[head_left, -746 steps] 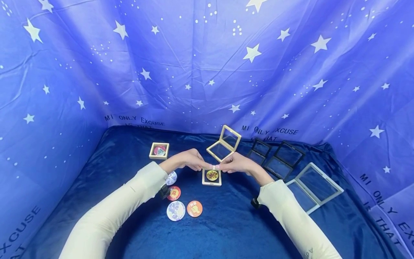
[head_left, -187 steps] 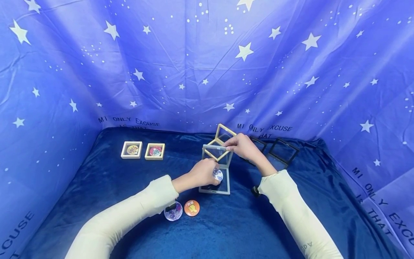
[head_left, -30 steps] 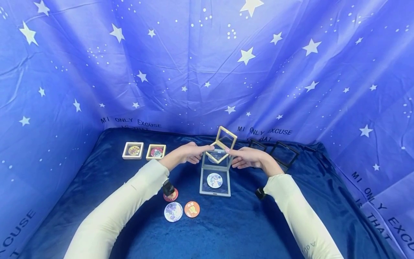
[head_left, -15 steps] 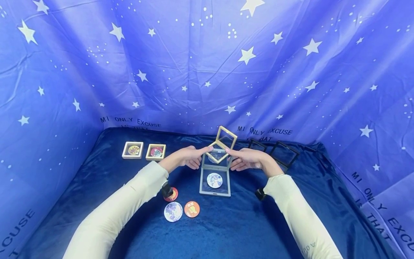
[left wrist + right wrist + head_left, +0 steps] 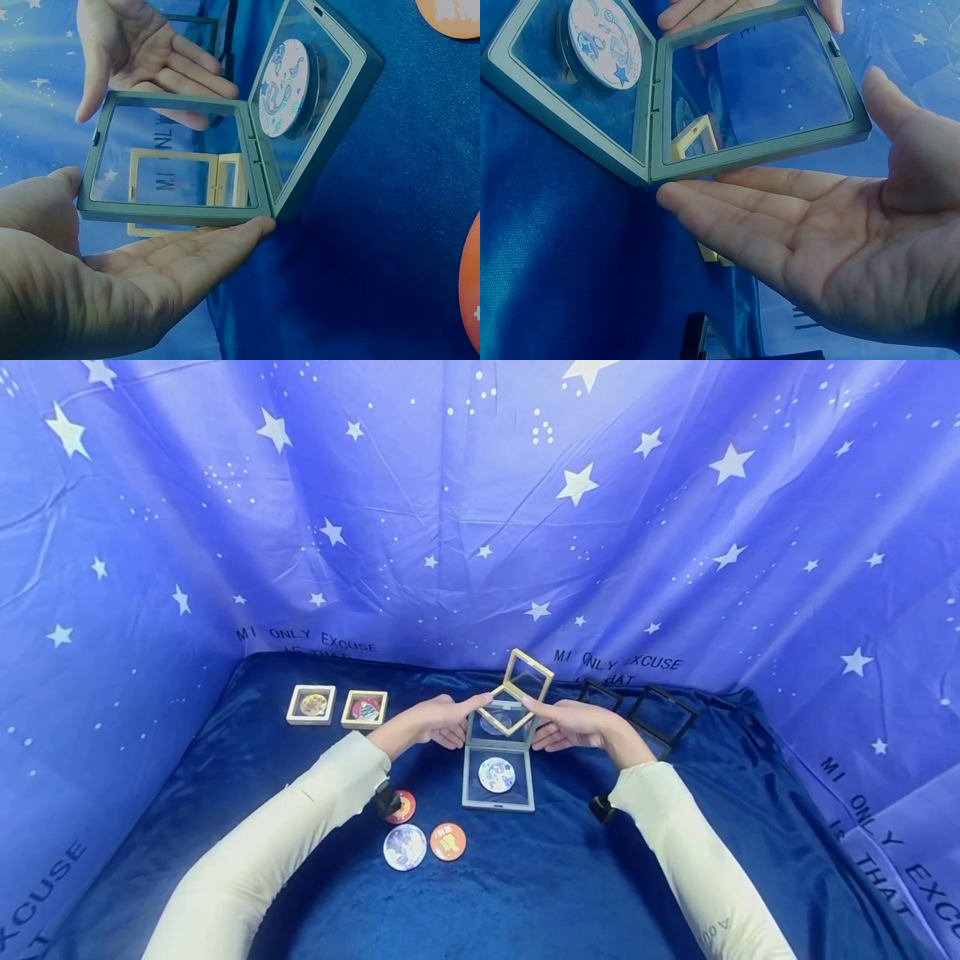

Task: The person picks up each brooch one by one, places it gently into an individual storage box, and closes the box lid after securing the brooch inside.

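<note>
A hinged grey display frame (image 5: 498, 807) with clear film panels stands unfolded in the middle of the cloth. On its lower half lies a round white-and-blue button badge (image 5: 497, 775); the upper half is raised. My left hand (image 5: 441, 720) lies along the left side of this raised half, its fingers (image 5: 217, 251) straight against the edge and the thumb at the upper corner. Opposite it, my right hand (image 5: 576, 725) has straight fingers (image 5: 727, 214) under the right side. Its thumb is close to the outer corner; whether it touches is unclear.
Behind the grey frame stands an unfolded yellow frame (image 5: 528, 678). Two black frames, one larger (image 5: 663, 714), stand at the back right. Two closed frames with badges, white-edged (image 5: 311, 705) and yellow-edged (image 5: 365, 709), lie back left. Purple (image 5: 405, 847), orange (image 5: 447, 842) and red badges (image 5: 405, 807) lie in front.
The white-edged frame that both hands held went to the back left. The grey frame came from the right to the middle, and the left hand set the blue-and-white badge in it.
</note>
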`<act>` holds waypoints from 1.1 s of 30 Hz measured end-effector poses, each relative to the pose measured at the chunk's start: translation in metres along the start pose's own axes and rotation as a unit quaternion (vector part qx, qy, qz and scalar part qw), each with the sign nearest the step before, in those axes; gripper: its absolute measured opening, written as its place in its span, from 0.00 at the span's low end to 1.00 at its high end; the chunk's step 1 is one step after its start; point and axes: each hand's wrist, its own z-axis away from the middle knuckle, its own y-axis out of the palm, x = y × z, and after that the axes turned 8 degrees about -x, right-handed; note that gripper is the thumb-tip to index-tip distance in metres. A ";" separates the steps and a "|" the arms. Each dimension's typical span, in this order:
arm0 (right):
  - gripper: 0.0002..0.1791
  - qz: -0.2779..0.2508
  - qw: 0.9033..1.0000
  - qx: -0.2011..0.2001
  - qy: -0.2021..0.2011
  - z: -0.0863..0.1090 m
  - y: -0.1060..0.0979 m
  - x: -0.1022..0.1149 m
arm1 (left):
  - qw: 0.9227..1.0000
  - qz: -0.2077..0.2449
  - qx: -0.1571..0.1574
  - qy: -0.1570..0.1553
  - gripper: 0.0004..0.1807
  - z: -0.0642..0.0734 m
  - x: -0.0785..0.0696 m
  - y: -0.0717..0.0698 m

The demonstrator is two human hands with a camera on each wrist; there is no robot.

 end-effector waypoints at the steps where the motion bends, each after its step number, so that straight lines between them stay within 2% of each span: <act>1: 0.49 0.003 1.000 0.000 0.001 -0.001 0.000 0.000 | 1.000 -0.001 0.000 0.001 0.50 0.000 0.000 0.000; 14: 0.52 0.030 0.999 0.015 0.019 -0.004 0.002 0.000 | 0.999 0.006 0.022 -0.022 0.52 -0.007 0.001 -0.002; 26: 0.51 0.023 0.999 0.017 0.016 -0.007 0.001 -0.004 | 0.999 0.004 0.035 -0.018 0.50 -0.011 0.003 -0.005; 33: 0.49 0.028 0.999 0.027 0.000 -0.006 0.000 -0.008 | 0.999 -0.002 0.042 -0.011 0.48 -0.010 0.007 -0.005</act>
